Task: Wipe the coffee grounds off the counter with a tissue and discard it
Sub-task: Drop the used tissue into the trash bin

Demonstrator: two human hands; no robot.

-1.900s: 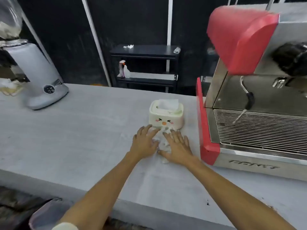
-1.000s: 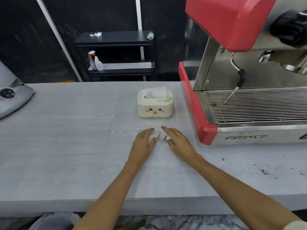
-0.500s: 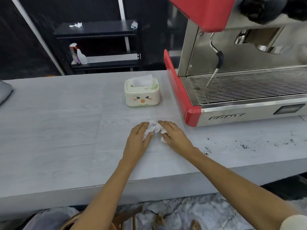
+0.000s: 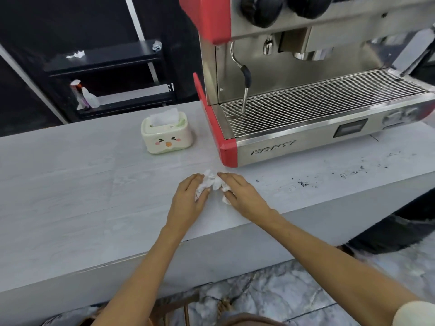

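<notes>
A crumpled white tissue [image 4: 213, 182] lies on the pale grey counter [image 4: 82, 184], pressed between both hands. My left hand [image 4: 188, 201] covers its left side and my right hand [image 4: 242, 196] covers its right side, fingers bunched on the paper. Dark coffee grounds [image 4: 303, 183] are scattered on the counter to the right of my hands, in front of the espresso machine. More specks [image 4: 353, 172] trail further right.
A red and steel espresso machine [image 4: 306, 95] stands at the back right with its steam wand [image 4: 246, 85] hanging down. A cream tissue box [image 4: 167, 135] with a face sits behind my hands. A black shelf [image 4: 106, 74] stands beyond the counter. The counter's front edge is close below my wrists.
The view has swung right, bringing the coffee grounds into sight. Both hands have slid the tissue away from the tissue box toward the front right, and it is more bunched up.
</notes>
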